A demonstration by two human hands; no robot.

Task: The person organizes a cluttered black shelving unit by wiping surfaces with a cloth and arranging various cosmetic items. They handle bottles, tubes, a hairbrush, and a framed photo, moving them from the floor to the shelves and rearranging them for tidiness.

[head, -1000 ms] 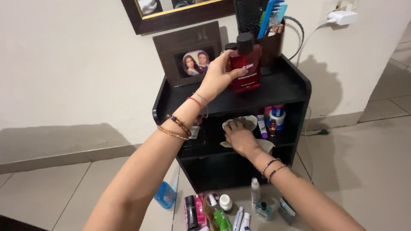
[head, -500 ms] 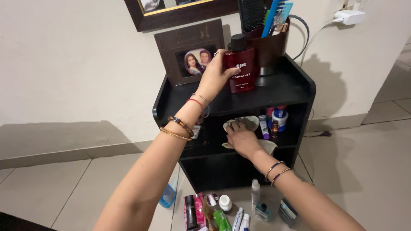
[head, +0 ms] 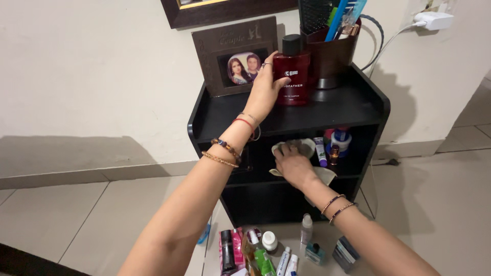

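Red glass with a black cap: the perfume bottle [head: 292, 71] stands upright on the top of the black shelf unit [head: 358, 102], toward the back, just beside a brown holder [head: 332, 56] stuffed with combs and a brush, and near a dark photo frame [head: 232, 61] leaning on the wall. The left hand [head: 266, 89] wraps its fingers [head: 280, 82] around the bottle's left side, grasping it. Likely heavy for its size, stiff, smooth and breakable, it is best held around the flat body, not by the cap, which may pull off.

The right hand [head: 291, 163] lies flat, fingers spread, pressing a pale cloth [head: 302, 148] on the middle shelf; it grips nothing that I can see. Small tubes and jars [head: 332, 143] crowd the right of that shelf.

Room is tight at the back between holder and frame; the front of the top is open, but its edge is close. More bottles and tubes [head: 271, 250] litter the tiled floor [head: 76, 225] below.
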